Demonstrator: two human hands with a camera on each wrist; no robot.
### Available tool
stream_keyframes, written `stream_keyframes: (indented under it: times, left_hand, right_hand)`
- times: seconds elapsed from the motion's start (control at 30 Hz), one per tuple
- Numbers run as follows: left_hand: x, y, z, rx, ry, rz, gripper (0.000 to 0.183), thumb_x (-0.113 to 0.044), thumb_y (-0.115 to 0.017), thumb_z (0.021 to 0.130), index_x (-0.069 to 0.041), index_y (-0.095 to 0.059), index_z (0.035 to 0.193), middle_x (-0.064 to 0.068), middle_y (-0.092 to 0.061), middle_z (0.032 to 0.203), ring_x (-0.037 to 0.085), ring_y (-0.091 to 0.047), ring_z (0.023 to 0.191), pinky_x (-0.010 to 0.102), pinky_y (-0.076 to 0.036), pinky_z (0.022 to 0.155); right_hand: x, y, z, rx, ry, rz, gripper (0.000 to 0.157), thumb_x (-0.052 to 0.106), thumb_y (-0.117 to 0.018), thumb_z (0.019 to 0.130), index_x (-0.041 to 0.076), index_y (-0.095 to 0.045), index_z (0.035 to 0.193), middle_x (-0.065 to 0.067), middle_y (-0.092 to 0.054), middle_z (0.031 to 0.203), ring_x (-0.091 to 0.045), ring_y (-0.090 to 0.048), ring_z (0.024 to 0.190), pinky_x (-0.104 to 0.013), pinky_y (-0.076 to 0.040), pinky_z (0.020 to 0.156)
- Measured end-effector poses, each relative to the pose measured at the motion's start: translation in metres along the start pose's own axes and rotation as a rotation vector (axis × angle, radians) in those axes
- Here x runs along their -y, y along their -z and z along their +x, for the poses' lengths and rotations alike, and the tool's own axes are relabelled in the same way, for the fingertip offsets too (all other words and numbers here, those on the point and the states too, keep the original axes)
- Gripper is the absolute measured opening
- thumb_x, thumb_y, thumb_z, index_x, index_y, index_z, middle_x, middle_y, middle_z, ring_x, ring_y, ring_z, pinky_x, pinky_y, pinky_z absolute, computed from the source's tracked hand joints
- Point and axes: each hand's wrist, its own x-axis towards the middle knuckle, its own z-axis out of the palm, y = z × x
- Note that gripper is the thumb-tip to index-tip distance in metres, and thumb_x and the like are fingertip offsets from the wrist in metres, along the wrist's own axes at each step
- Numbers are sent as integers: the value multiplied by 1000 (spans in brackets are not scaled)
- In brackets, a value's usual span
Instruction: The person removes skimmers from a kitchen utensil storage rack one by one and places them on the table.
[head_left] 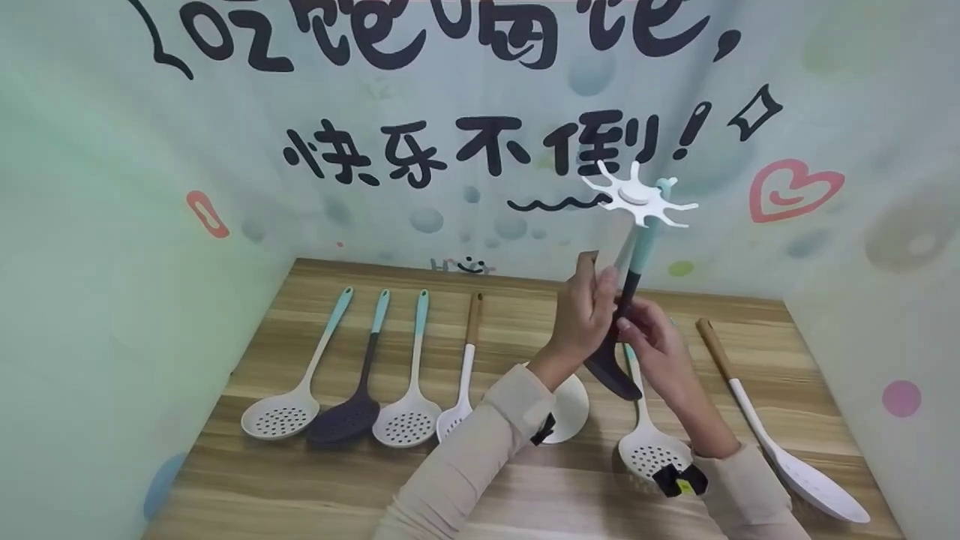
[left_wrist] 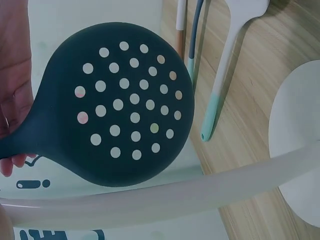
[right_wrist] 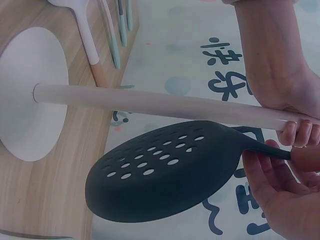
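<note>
A white utensil stand rises from its round base (head_left: 571, 412) to a star-shaped hook top (head_left: 636, 195). My left hand (head_left: 581, 311) grips the stand's pole (right_wrist: 150, 102) below that top. My right hand (head_left: 660, 341) pinches a dark skimmer (left_wrist: 125, 105) at its neck, close to the perforated head. The skimmer's turquoise handle (head_left: 643, 247) points up, its tip beside the hooks. Whether the tip is caught on a hook, I cannot tell. In the right wrist view, the skimmer's head hangs beside the pole, below the gripping hands.
On the wooden table (head_left: 352, 495), several skimmers lie at the left, including a cream one (head_left: 281, 416) and a dark one (head_left: 345, 424). A cream skimmer (head_left: 655, 454) lies under my right forearm. Farther right is a white wooden-handled utensil (head_left: 817, 484). A printed cloth (head_left: 420, 225) hangs behind.
</note>
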Motion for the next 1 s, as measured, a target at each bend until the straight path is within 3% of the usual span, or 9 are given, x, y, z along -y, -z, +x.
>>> stream_keyframes:
  times: [0.2,0.6,0.93,1.0]
  left_hand:
    - [0,-1,0,0,6,-20,57,-47,-17,100,3,-44,107,9,-57,72,12,-52,61,13,-38,55]
    - [-1,1,1,15,15,-51,59,-48,-18,99,4,-45,109,11,-55,70,11,-46,59,15,-37,54]
    - [-3,4,0,83,39,-101,61,-50,-17,99,4,-39,118,18,-61,100,18,-57,77,14,-45,67]
    - [-3,3,0,79,38,-104,61,-49,-17,99,4,-39,118,18,-61,99,17,-57,75,14,-45,66]
  right_hand:
    - [3,3,0,-25,-4,0,28,-4,-48,93,-11,-49,120,-12,-60,101,-6,-61,88,-19,-52,77]
    - [6,15,-2,-41,51,29,24,-2,-51,92,-7,-52,116,-5,-63,92,-11,-63,85,-21,-53,78]
    - [7,28,-7,-56,10,-31,26,3,-52,93,-4,-53,118,-4,-63,94,-11,-63,88,-21,-52,81]
    - [7,30,-9,-62,4,-42,26,4,-52,93,-3,-53,118,-2,-63,94,-10,-62,89,-21,-52,80]
